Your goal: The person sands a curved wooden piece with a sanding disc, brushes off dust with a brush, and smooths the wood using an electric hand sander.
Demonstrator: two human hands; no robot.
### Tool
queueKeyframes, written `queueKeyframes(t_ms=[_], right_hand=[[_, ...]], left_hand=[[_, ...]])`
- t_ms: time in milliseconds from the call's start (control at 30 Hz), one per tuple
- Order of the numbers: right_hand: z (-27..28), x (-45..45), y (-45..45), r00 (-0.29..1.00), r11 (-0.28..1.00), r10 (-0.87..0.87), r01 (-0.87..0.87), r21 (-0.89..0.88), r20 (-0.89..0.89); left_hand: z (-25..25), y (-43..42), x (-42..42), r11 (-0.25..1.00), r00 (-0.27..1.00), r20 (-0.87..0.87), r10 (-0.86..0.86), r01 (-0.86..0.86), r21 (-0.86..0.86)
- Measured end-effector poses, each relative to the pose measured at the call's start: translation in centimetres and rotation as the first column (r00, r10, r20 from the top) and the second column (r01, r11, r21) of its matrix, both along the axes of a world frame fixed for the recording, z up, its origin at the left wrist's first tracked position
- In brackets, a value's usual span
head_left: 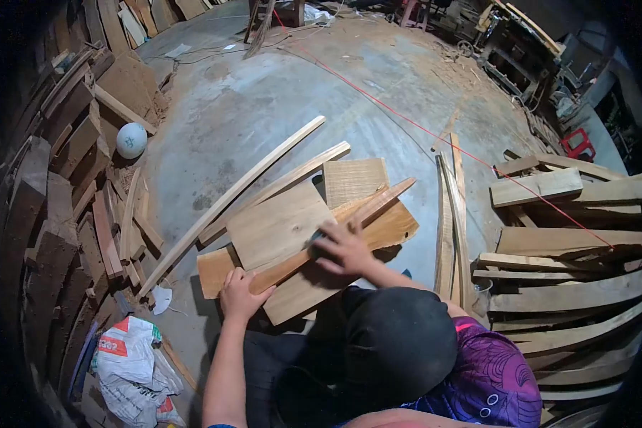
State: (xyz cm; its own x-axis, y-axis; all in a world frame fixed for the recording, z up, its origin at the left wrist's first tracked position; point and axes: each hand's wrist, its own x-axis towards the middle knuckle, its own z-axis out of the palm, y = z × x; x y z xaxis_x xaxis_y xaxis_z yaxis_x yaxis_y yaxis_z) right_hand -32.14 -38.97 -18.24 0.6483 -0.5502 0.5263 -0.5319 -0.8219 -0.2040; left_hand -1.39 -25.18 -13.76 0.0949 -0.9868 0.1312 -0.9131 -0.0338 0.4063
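My left hand (242, 294) grips the near left end of a long, narrow brown wood strip (285, 269) that slants up to the right. My right hand (342, 248) is over the middle of this strip, its fingers smeared by motion; a small dark thing beside the fingertips is too blurred to name. Beyond the strip lies a pale rectangular board (278, 221). A ridged square board (355, 181) is farther off. An orange-brown board with a rough edge (396, 227) lies under the strip's right part. Nearest the body is another pale board (292, 298).
Long battens (242, 196) lie left and right (455, 214) on the concrete floor (264, 107). Wood is stacked at left (57, 242) and right (571, 242). A white ball (131, 140), a sack (128, 364), a red line (406, 119) and a black-capped head (403, 346) are visible.
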Motion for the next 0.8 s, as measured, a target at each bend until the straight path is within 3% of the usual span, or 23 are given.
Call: queueKeyframes(t_ms=[33,100,133,167,200,233,300,400,433,467,533,633,700,733,800], right_hand=[[-0.2,-1.5,-1.7,0.992,0.993,-0.121,0.121,-0.017,-0.042],[0.1,-6.0,-5.9,0.911,0.907,-0.411,0.406,0.112,0.030],[1.3,-8.3,-7.5,0.833,0.796,-0.552,0.517,0.316,0.027],[-2.3,-11.9,-11.1,0.726,0.712,-0.688,0.672,0.204,0.005],[0.0,-13.0,-11.7,0.553,0.524,-0.827,0.823,0.219,-0.100],[1.0,-14.4,-12.5,0.504,0.451,-0.859,0.828,0.334,-0.090],[0.6,-15.0,-13.6,0.513,0.480,-0.856,0.835,0.269,-0.066],[-1.5,-10.1,-11.6,0.696,0.691,-0.717,0.700,0.180,0.042],[-0.8,-7.2,-9.1,0.736,0.711,-0.677,0.653,0.259,0.000],[-1.7,-4.7,-6.6,0.813,0.819,-0.574,0.564,0.106,0.102],[-0.4,-1.1,-1.8,0.915,0.903,-0.399,0.402,0.152,-0.050],[0.5,-2.6,-2.0,0.958,0.968,-0.243,0.250,0.026,-0.151],[1.5,-6.5,-4.7,0.925,0.929,-0.361,0.367,0.039,-0.120],[0.1,-8.9,-7.0,0.861,0.851,-0.498,0.508,0.133,-0.102],[-0.1,-12.6,-10.6,0.658,0.642,-0.748,0.750,0.158,-0.089]], left_hand=[[-0.2,0.2,-0.1,1.000,1.000,-0.001,0.012,-0.012,-0.006],[-0.3,0.5,-0.4,1.000,1.000,0.008,0.019,-0.019,-0.010],[-0.4,0.5,-0.5,1.000,1.000,0.012,0.025,-0.024,-0.018],[-0.5,0.5,-0.5,0.999,0.999,0.017,0.031,-0.030,-0.027],[-0.4,0.4,-0.4,0.999,0.999,0.013,0.041,-0.040,-0.027],[-0.4,0.3,-0.4,0.997,1.000,0.020,0.021,-0.020,-0.073],[-0.5,0.3,-0.4,0.993,1.000,0.021,-0.005,0.008,-0.121],[0.2,0.2,-0.7,0.999,1.000,0.002,0.025,-0.025,-0.024],[0.1,0.0,-0.8,0.999,1.000,-0.003,0.026,-0.026,-0.021],[-0.1,0.0,-0.6,0.999,1.000,0.013,0.008,-0.007,-0.036],[-0.3,-0.1,-0.1,0.999,0.999,0.043,-0.012,0.014,-0.045],[-0.4,0.0,-0.2,0.998,0.998,0.062,-0.023,0.027,-0.062],[-0.5,-0.1,-0.1,0.996,0.997,0.069,-0.030,0.036,-0.087],[-0.4,-0.1,0.0,0.996,0.997,0.067,-0.022,0.028,-0.089],[-0.5,-0.2,-0.2,0.993,0.998,0.060,-0.037,0.043,-0.110]])
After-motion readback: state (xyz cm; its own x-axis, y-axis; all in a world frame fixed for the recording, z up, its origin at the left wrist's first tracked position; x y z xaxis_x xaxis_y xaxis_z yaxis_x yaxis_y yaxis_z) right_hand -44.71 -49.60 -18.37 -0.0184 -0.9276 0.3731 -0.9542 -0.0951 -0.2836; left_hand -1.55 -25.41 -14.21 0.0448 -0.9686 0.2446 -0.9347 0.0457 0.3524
